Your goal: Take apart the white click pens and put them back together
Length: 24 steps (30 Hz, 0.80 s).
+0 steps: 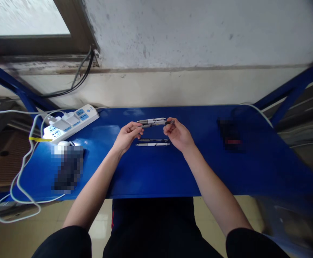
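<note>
Both hands hold one white and dark pen (156,124) level between them, above the blue table. My left hand (128,135) pinches its left end between thumb and fingers. Its dark right end is in the fingertips of my right hand (178,133). Just behind it lies another white pen (152,120), partly overlapped in view. Nearer to me, between the hands, a dark pen (155,140) and a white pen with dark marks (153,144) lie side by side, roughly parallel to the table's front edge.
On the left of the blue table (151,175) are a white power strip (85,120) with plugs, looping white cables (24,168) and a blurred dark object (69,168). Another blurred dark object (229,134) lies at the right. A wall (178,87) stands behind.
</note>
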Tool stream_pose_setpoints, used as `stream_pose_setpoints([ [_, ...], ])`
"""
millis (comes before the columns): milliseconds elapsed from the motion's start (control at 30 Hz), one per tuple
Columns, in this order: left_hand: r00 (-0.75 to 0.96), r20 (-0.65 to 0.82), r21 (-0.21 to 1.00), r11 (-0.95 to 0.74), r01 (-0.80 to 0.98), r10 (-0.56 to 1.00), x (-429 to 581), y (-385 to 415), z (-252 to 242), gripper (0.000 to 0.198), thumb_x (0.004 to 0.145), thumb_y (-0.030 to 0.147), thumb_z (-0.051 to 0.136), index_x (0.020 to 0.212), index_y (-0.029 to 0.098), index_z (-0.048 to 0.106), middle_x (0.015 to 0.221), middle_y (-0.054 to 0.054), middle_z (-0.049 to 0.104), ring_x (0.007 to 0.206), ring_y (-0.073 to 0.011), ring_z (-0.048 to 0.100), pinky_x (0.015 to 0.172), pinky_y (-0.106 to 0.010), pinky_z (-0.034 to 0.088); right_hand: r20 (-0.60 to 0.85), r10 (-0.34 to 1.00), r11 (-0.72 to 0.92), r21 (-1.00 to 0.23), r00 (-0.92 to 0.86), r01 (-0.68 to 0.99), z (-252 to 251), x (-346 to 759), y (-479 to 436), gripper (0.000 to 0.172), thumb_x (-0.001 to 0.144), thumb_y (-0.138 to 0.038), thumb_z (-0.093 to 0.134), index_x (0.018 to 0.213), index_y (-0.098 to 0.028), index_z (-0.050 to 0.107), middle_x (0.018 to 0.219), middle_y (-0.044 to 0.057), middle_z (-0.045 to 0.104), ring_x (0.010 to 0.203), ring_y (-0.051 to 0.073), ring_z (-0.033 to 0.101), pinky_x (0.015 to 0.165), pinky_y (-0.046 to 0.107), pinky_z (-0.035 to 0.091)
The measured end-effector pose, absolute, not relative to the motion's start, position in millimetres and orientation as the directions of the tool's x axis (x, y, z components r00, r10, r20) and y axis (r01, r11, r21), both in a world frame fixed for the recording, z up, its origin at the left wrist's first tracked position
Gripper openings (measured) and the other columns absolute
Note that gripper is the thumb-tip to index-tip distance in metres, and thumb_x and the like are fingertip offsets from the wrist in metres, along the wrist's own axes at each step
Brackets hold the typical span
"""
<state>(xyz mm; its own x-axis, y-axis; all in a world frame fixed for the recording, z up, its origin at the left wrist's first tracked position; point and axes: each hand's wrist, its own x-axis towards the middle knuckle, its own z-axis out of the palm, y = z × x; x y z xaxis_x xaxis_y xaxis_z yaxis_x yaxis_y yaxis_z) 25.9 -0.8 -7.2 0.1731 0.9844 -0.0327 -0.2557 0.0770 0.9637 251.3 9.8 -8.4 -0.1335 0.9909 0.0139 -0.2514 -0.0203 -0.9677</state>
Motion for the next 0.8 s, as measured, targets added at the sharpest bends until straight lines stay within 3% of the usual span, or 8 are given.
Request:
stream_pose_setpoints([
  [133, 0.190, 0.041, 0.997, -0.029, -0.065, 0.981, 27, -3, -7, 0.025, 0.077, 0.035, 0.070, 0.093, 0.017, 0.062, 0.076, -0.002, 0.065, 0.065, -0.0109, 0.058, 0.059, -0.023, 0.044, 0.012, 0.989, -0.026, -0.966, -0.144, -0.257, -7, 248, 8, 0.034, 0.083, -0.058, 0.054, 0.087, -0.025, 0.062, 0.064, 0.001, 0.059, 0.066, 0.018, 0.060, 0.065, 0.034, 0.050],
  [300, 0.201, 0.171, 0.935, -0.223, 0.275, 0.965, 28, -5, -9, 0.024, 0.082, 0.035, 0.064, 0.099, 0.018, 0.067, 0.090, -0.005, 0.070, 0.077, -0.0160, 0.062, 0.070, -0.026, 0.046, 0.009, 0.976, -0.025, -0.988, -0.219, -0.153, -8, 244, 4, 0.036, 0.085, -0.056, 0.055, 0.097, -0.024, 0.066, 0.071, 0.002, 0.064, 0.065, 0.017, 0.060, 0.061, 0.031, 0.048],
  [433, 0.206, 0.264, 0.828, -0.331, 0.453, 0.942, 23, -1, -15, 0.020, 0.086, 0.032, 0.059, 0.098, 0.020, 0.069, 0.092, -0.006, 0.072, 0.079, -0.0177, 0.064, 0.071, -0.028, 0.046, 0.161, 0.987, 0.157, -0.977, 0.016, 0.141, -7, 250, 9, 0.032, 0.081, -0.053, 0.061, 0.090, -0.023, 0.069, 0.088, 0.006, 0.068, 0.085, 0.021, 0.062, 0.070, 0.033, 0.049],
  [500, 0.223, 0.294, 0.776, -0.369, 0.512, 0.929, 20, 1, -18, 0.018, 0.086, 0.030, 0.058, 0.097, 0.021, 0.070, 0.090, -0.006, 0.072, 0.078, -0.0182, 0.063, 0.071, -0.028, 0.046, 0.221, 0.974, 0.209, -0.964, 0.059, 0.164, 4, 254, 9, 0.028, 0.081, -0.051, 0.063, 0.086, -0.024, 0.070, 0.090, 0.006, 0.067, 0.089, 0.022, 0.061, 0.074, 0.034, 0.049],
  [667, 0.296, 0.314, 0.689, -0.431, 0.582, 0.902, 18, 2, -20, 0.017, 0.088, 0.027, 0.055, 0.096, 0.022, 0.069, 0.090, -0.006, 0.071, 0.080, -0.0195, 0.062, 0.074, -0.030, 0.045, 0.212, 0.929, 0.131, -0.955, -0.304, -0.266, 54, 257, -40, 0.029, 0.081, -0.057, 0.056, 0.071, -0.033, 0.069, 0.070, 0.004, 0.064, 0.068, 0.020, 0.060, 0.062, 0.036, 0.050],
  [733, 0.330, 0.306, 0.667, -0.448, 0.595, 0.893, 18, 1, -19, 0.016, 0.088, 0.025, 0.055, 0.094, 0.021, 0.069, 0.090, -0.006, 0.071, 0.083, -0.0201, 0.061, 0.077, -0.032, 0.045, 0.163, 0.772, -0.012, -0.963, -0.615, -0.269, 68, 258, -80, 0.029, 0.073, -0.066, 0.057, 0.065, -0.040, 0.069, 0.072, 0.004, 0.067, 0.071, 0.025, 0.063, 0.050, 0.036, 0.048],
  [800, 0.357, 0.290, 0.647, -0.457, 0.610, 0.888, 19, 0, -17, 0.014, 0.087, 0.023, 0.055, 0.092, 0.020, 0.068, 0.090, -0.005, 0.070, 0.085, -0.0200, 0.060, 0.080, -0.033, 0.044, 0.124, 0.673, -0.064, -0.972, -0.729, -0.225, 74, 261, -124, 0.013, 0.068, -0.061, 0.066, 0.071, -0.049, 0.069, 0.082, 0.002, 0.069, 0.080, 0.026, 0.065, 0.044, 0.034, 0.047],
])
